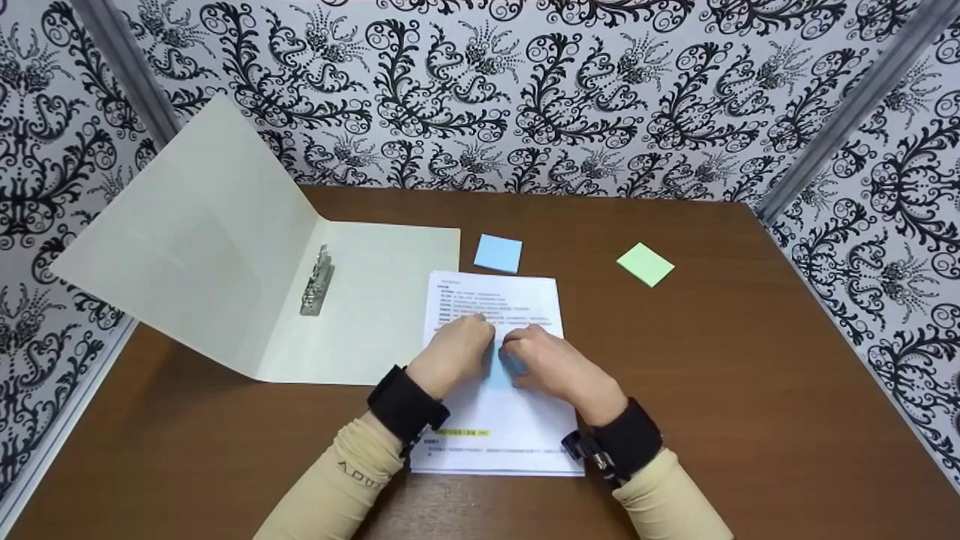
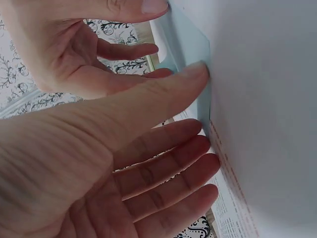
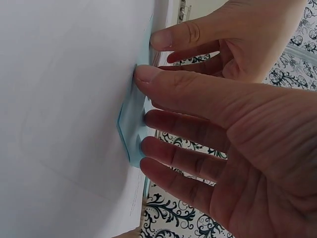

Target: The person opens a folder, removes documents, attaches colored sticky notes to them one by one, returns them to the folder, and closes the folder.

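Observation:
A light-blue sticky note (image 1: 497, 373) lies on the stack of printed sheets (image 1: 502, 450), between my two hands. It looks partly lifted and bent in the wrist views. My left hand (image 1: 455, 350) pinches its left side, with the thumb (image 2: 190, 79) on the blue paper and the lower fingers loosely spread. From the right, my right hand (image 1: 561, 369) pinches the note too, its thumb (image 3: 151, 74) on top and its fingertips at the far side. The hands hide much of the note in the head view.
An open cream binder (image 1: 367, 300) with a metal clip (image 1: 318, 281) stands to the left, its cover raised; the sheets overlap its right edge. Behind the stack lies a blue sticky pad (image 1: 498, 253), and a green one (image 1: 646, 265) sits farther right. Patterned walls (image 1: 480, 90) surround the brown table (image 1: 720, 375).

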The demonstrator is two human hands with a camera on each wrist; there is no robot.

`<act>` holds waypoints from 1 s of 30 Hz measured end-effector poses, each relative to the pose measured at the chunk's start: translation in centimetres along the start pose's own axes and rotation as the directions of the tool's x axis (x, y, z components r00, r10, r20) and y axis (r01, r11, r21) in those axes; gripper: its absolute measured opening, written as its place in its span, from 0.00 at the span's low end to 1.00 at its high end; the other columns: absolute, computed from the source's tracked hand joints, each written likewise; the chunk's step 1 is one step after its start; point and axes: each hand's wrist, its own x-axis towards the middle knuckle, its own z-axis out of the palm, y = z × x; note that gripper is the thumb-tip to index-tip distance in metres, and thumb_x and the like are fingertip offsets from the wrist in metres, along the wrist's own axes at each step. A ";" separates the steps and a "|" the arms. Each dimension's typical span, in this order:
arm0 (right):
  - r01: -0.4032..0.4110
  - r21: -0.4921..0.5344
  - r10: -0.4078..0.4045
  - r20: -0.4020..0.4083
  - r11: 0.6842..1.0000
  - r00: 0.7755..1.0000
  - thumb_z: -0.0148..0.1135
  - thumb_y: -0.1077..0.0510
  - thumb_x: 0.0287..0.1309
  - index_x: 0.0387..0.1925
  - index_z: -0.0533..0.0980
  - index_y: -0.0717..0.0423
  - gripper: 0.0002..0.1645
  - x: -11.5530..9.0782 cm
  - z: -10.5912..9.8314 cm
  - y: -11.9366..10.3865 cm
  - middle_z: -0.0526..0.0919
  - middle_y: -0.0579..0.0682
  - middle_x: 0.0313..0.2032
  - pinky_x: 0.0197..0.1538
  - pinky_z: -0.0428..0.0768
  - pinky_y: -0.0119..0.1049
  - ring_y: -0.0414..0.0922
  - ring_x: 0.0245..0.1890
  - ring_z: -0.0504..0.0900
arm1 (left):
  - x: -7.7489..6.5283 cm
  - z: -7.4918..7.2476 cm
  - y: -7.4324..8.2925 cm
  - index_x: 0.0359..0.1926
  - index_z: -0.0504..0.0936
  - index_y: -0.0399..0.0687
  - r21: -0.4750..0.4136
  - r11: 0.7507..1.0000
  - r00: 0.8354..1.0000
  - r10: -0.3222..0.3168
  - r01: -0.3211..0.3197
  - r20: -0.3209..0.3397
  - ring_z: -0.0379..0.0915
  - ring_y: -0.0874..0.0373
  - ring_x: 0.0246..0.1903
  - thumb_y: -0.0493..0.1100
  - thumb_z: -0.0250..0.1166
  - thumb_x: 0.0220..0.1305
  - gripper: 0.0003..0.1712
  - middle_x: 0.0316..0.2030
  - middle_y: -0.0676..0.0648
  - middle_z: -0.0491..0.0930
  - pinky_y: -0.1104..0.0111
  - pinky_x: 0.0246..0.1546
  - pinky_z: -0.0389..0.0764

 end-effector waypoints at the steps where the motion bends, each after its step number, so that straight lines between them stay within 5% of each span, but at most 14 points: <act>1: 0.001 0.003 -0.001 0.002 1.000 1.000 0.75 0.64 0.49 0.46 0.82 0.63 0.20 0.0 0.0 0.0 0.85 0.57 0.49 0.55 0.80 0.46 0.54 0.49 0.81 | 0.0 0.0 0.0 0.36 0.84 0.37 -0.001 1.000 1.000 -0.005 0.005 0.009 0.81 0.47 0.34 0.31 0.73 0.47 0.12 0.36 0.40 0.83 0.57 0.38 0.83; 14: -0.055 0.005 0.055 0.065 0.998 0.996 0.75 0.66 0.49 0.49 0.81 0.63 0.22 -0.7 -0.2 0.9 0.84 0.56 0.53 0.58 0.80 0.46 0.54 0.54 0.81 | -0.1 -0.7 0.7 0.48 0.84 0.37 0.072 0.994 0.981 -0.096 0.085 0.168 0.81 0.45 0.47 0.44 0.82 0.43 0.30 0.47 0.41 0.81 0.54 0.49 0.84; 22: -0.064 -0.035 0.066 0.059 0.997 0.996 0.74 0.68 0.49 0.48 0.80 0.63 0.22 -1.2 -0.7 1.3 0.85 0.57 0.51 0.57 0.80 0.46 0.53 0.53 0.81 | 0.0 -0.6 0.7 0.51 0.83 0.36 0.017 0.993 0.972 -0.121 0.120 0.200 0.79 0.44 0.51 0.41 0.81 0.45 0.30 0.53 0.40 0.79 0.54 0.53 0.83; 30: -0.181 0.022 0.176 0.133 0.983 0.975 0.72 0.65 0.54 0.47 0.84 0.61 0.17 -0.7 -1.2 1.7 0.88 0.55 0.48 0.47 0.82 0.44 0.50 0.43 0.83 | 0.1 -0.5 0.8 0.54 0.81 0.34 0.009 0.990 0.965 -0.140 0.141 0.222 0.78 0.44 0.52 0.40 0.80 0.47 0.32 0.54 0.38 0.78 0.55 0.56 0.82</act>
